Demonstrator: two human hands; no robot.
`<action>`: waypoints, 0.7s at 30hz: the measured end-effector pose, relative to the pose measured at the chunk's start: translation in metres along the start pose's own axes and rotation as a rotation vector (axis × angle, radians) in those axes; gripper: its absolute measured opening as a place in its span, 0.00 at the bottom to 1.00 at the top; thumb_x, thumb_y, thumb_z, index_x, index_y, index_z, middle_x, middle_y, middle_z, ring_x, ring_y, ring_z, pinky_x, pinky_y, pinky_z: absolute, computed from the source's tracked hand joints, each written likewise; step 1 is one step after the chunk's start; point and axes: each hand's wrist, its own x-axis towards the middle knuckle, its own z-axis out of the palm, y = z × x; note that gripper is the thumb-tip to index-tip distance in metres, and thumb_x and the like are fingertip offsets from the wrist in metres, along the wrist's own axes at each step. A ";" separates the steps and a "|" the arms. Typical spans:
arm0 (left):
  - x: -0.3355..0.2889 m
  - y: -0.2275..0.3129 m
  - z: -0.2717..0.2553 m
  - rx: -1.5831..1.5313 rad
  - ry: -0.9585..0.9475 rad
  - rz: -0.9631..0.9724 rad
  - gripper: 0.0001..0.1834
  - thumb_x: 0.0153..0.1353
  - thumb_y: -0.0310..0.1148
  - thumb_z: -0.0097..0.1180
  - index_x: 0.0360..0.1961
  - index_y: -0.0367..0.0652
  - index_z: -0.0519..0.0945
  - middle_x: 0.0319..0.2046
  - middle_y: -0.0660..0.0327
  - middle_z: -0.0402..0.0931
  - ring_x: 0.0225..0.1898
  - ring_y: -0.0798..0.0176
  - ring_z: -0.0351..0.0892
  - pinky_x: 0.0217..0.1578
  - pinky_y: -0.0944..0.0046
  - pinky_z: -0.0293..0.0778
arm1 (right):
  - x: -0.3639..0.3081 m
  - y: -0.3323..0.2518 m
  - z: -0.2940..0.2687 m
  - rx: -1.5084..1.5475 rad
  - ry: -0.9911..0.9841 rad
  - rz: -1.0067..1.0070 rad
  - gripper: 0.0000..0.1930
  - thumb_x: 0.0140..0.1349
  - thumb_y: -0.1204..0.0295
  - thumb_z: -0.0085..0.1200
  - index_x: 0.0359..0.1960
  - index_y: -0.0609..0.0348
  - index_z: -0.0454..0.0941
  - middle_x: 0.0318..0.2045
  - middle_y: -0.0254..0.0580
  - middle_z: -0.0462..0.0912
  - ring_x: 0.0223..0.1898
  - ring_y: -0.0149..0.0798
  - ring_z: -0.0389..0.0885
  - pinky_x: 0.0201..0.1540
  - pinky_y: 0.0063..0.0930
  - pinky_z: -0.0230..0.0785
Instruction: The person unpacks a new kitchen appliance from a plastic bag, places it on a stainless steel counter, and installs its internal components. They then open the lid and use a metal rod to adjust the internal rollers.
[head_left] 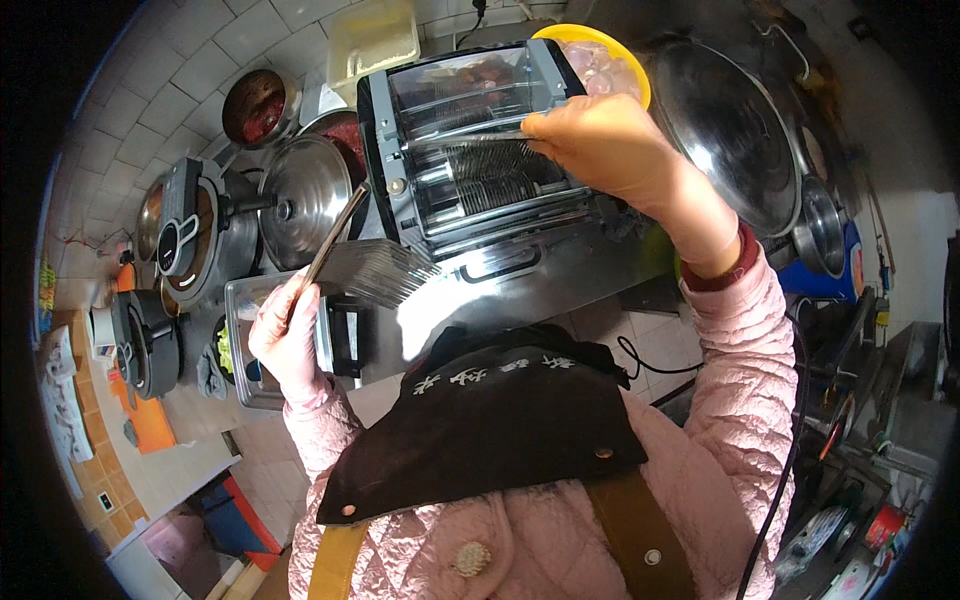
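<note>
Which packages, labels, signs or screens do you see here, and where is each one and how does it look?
Pale plastic lidded container: at the top, behind the metal machine; rectangular, cream-white.
Colourful packets: lower right corner; small, with red, white and blue prints, too blurred to tell more.
Pale embroidered marks: on the dark apron flap on the person's chest; a short row.
No screens or signs show.

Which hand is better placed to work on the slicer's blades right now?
Probably the right hand: it already rests on the slicer at its blade rollers. The left hand is lower, beside the machine, gripping a metal comb tool.
</note>
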 end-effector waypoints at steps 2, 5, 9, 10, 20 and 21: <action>0.000 -0.001 -0.001 0.037 -0.012 0.017 0.15 0.52 0.16 0.69 0.42 0.34 0.86 0.39 0.57 0.85 0.41 0.67 0.82 0.48 0.68 0.74 | 0.002 -0.002 0.005 -0.174 -0.039 -0.026 0.02 0.59 0.71 0.58 0.33 0.48 0.78 0.21 0.36 0.79 0.27 0.38 0.84 0.23 0.29 0.73; -0.001 -0.001 -0.002 0.042 -0.006 0.007 0.15 0.52 0.17 0.69 0.43 0.34 0.86 0.40 0.57 0.85 0.41 0.67 0.82 0.48 0.68 0.74 | 0.002 -0.004 0.020 -0.244 -0.094 -0.038 0.02 0.58 0.73 0.57 0.30 0.48 0.78 0.21 0.34 0.78 0.26 0.38 0.84 0.24 0.28 0.75; -0.001 0.000 -0.002 -0.009 0.006 -0.027 0.15 0.52 0.16 0.68 0.43 0.34 0.86 0.40 0.57 0.85 0.42 0.67 0.81 0.48 0.68 0.74 | 0.006 -0.014 0.045 -0.192 -0.178 -0.098 0.02 0.58 0.73 0.56 0.32 0.51 0.79 0.23 0.36 0.79 0.26 0.39 0.84 0.25 0.30 0.76; -0.001 0.000 -0.002 0.029 -0.011 -0.001 0.15 0.52 0.16 0.68 0.43 0.34 0.86 0.40 0.57 0.85 0.42 0.67 0.81 0.48 0.69 0.74 | 0.009 -0.014 0.047 0.055 -0.206 -0.063 0.01 0.60 0.73 0.55 0.32 0.53 0.78 0.25 0.40 0.81 0.28 0.42 0.85 0.27 0.32 0.76; 0.002 0.004 0.004 0.010 0.012 -0.023 0.15 0.52 0.17 0.68 0.43 0.33 0.86 0.40 0.57 0.85 0.41 0.68 0.81 0.48 0.69 0.74 | 0.003 0.015 -0.006 0.380 -0.064 0.050 0.05 0.64 0.68 0.55 0.38 0.53 0.79 0.33 0.42 0.83 0.35 0.49 0.83 0.35 0.36 0.74; 0.002 0.004 0.006 0.011 0.000 -0.026 0.14 0.52 0.17 0.68 0.43 0.32 0.86 0.40 0.57 0.85 0.41 0.68 0.81 0.47 0.69 0.74 | 0.005 0.013 -0.002 0.375 -0.033 0.051 0.06 0.65 0.68 0.56 0.40 0.53 0.80 0.35 0.40 0.84 0.36 0.48 0.84 0.37 0.34 0.74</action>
